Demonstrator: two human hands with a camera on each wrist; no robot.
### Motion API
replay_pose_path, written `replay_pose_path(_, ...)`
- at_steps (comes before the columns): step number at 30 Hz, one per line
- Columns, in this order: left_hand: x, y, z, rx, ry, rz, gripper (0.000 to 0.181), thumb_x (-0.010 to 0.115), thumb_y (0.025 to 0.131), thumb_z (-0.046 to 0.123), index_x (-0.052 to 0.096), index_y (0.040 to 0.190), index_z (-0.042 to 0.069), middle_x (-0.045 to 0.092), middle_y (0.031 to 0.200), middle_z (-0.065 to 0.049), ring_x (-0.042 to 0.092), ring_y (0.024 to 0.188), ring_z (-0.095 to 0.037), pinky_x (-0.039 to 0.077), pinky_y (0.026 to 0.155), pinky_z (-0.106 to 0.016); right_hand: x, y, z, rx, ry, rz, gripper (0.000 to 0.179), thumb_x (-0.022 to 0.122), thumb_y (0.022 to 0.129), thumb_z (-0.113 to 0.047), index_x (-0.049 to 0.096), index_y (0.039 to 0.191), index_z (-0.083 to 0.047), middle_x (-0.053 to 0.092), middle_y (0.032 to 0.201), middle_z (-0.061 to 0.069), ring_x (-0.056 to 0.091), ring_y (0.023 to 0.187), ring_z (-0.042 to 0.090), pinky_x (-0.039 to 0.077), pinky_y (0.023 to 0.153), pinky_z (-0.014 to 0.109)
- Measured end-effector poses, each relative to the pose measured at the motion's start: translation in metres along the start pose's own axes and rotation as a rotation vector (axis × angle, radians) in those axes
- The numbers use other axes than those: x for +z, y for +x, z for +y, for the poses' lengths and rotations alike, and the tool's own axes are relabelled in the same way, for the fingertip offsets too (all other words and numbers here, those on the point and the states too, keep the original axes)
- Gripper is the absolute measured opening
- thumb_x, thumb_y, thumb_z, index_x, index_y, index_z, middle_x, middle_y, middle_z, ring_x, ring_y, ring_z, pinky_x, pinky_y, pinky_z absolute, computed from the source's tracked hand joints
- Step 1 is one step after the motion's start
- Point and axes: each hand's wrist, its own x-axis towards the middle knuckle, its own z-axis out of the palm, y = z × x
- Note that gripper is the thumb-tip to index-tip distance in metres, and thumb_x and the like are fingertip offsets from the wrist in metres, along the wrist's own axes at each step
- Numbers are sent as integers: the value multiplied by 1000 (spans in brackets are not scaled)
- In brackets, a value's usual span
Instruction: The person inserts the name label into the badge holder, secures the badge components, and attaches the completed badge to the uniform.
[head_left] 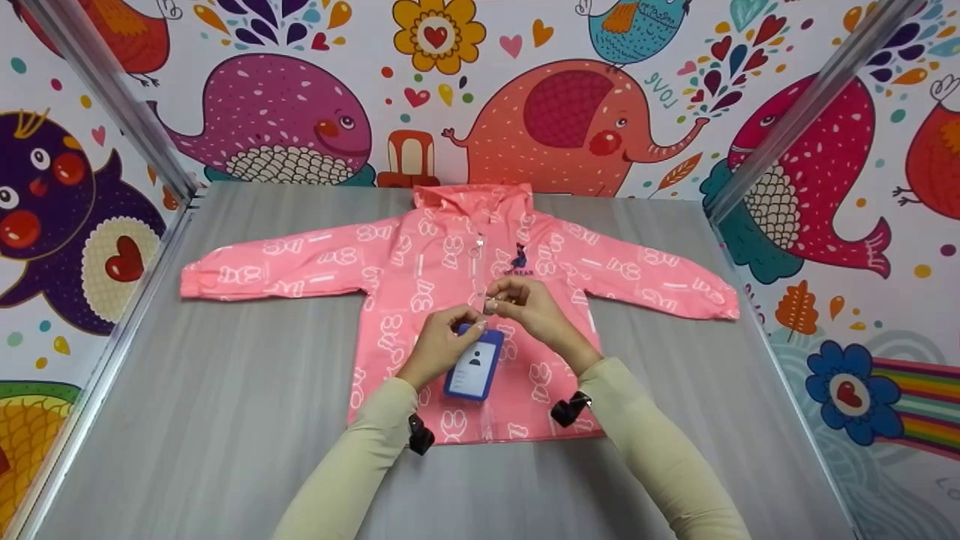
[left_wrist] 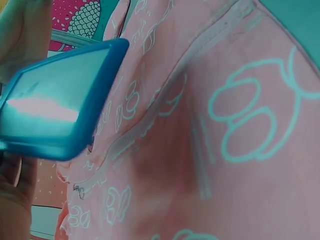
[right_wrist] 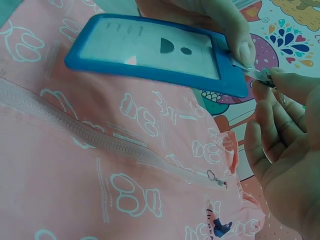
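Note:
A blue-framed ID badge holder [head_left: 471, 379] hangs tilted above a pink jacket [head_left: 390, 337]. Its card bears a dark person symbol. At the holder's top end my left hand [head_left: 442, 343] pinches it between thumb and fingers. My right hand [head_left: 534, 309] pinches the small metal clip [right_wrist: 270, 80] on the short clear strap [right_wrist: 245, 69] of the holder. Beneath both hands the jacket lies flat, sleeves spread, with its zipper [right_wrist: 110, 142] running down the front. The zipper pull [right_wrist: 216, 178] sits near the collar.
A grey wood-grain table [head_left: 247, 397] carries the jacket. Metal posts [head_left: 120, 97] and walls with cartoon animals, among them an orange elephant [head_left: 555, 142], stand around its back and sides. Small black devices [head_left: 571, 409] are strapped at both wrists.

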Motion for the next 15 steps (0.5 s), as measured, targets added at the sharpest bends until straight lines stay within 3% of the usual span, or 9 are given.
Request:
replay_pose_path(5, 1, 1, -3, -14, -33, -6, 8, 65, 90, 1, 69, 93, -6, 71, 90, -20, 60, 83, -27, 46, 73, -18, 0, -1, -1, 3, 11, 4, 21, 67, 90, -2, 61, 105, 12, 71, 86, -4, 68, 78, 7, 59, 76, 24)
replay_pose_path(12, -1, 0, 0, -35, -33, -35, 12, 64, 92, 4, 69, 96, -6, 72, 95, -20, 60, 81, -14, 48, 74, -18, 0, -2, -6, 20, 11, 10, 21, 64, 90, 3, 60, 107, 16, 69, 100, 29, 68, 79, 6, 58, 76, 22)
replay_pose_path(15, -1, 0, 3, -41, -50, -36, 13, 65, 92, 5, 69, 97, -6, 72, 96, -21, 61, 81, -18, 48, 74, -18, 1, -6, -16, 18, 16, 14, 22, 64, 90, 3, 60, 106, 17, 70, 97, 25, 68, 78, 6, 56, 74, 20)
